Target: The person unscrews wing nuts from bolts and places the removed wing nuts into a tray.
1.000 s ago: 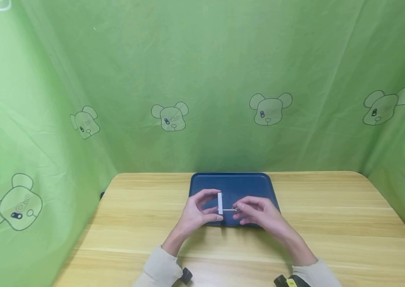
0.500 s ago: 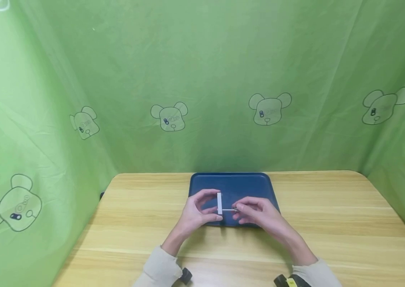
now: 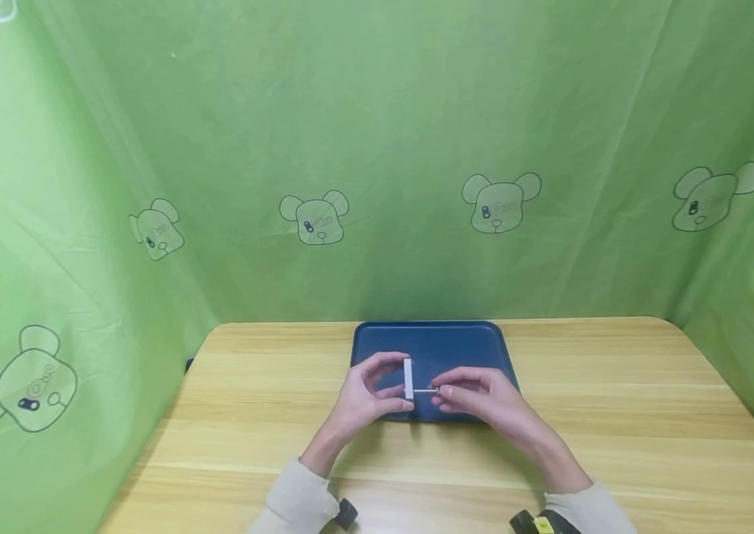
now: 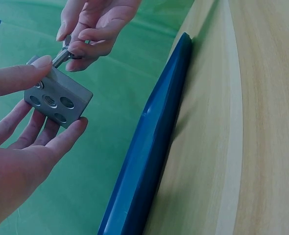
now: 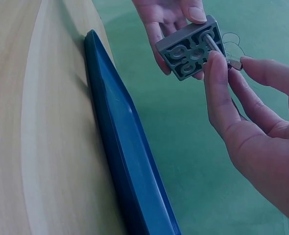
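My left hand (image 3: 366,389) grips a grey square block (image 4: 59,95) by its edges, thumb on one side and fingertips on the opposite one. Several round holes run through the block, the middle one threaded. From its other face, which has a recessed pattern in the right wrist view, a threaded wing bolt (image 5: 213,44) sticks out near a corner. My right hand (image 3: 484,393) pinches the bolt's head between thumb and fingers. In the head view the bolt's shank (image 3: 425,390) lies level between both hands. How deep it sits in the block is hard to tell.
Below the hands a blue tray (image 3: 460,337) lies at the far edge of the wooden table (image 3: 617,415). Green curtains (image 3: 404,148) with printed bear heads hang behind and at both sides. A black camera strap (image 3: 551,523) sits at the right wrist.
My right thumb and fingers have shifted slightly on the bolt's head. The left hand and the block stay almost where they were.
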`<state>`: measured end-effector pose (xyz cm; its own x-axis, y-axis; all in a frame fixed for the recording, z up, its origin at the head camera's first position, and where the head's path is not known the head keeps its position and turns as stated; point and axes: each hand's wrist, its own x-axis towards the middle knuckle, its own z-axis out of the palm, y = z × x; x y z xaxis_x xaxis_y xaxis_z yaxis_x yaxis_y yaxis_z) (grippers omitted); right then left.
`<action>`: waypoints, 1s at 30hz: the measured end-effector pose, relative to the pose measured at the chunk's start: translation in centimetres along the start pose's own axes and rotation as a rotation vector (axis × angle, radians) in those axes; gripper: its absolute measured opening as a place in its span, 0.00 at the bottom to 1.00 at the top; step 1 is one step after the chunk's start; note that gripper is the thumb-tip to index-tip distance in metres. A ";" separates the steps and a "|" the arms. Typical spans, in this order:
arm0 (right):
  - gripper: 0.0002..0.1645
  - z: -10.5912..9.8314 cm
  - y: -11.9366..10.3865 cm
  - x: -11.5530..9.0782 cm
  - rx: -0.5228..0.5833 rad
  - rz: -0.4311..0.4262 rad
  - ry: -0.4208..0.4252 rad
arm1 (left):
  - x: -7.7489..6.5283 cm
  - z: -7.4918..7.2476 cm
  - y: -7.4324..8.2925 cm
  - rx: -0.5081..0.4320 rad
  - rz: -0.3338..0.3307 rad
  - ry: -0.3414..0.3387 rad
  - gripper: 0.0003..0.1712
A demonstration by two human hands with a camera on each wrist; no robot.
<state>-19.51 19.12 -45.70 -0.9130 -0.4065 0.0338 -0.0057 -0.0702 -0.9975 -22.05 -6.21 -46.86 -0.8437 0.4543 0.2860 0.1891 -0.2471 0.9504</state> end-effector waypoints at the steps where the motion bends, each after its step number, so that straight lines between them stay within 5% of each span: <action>1: 0.23 0.0 0.0 0.0 0.002 -0.003 -0.002 | 0.0 0.0 0.0 0.001 0.000 0.001 0.40; 30: 0.27 0.1 -0.2 -0.1 -0.076 -0.015 -0.006 | 0.0 0.0 -0.2 0.018 -0.013 0.006 0.39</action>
<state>-19.34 19.12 -45.48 -0.9103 -0.4111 0.0493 -0.0508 -0.0074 -0.9987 -22.07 -6.15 -47.04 -0.8491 0.4525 0.2726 0.1869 -0.2253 0.9562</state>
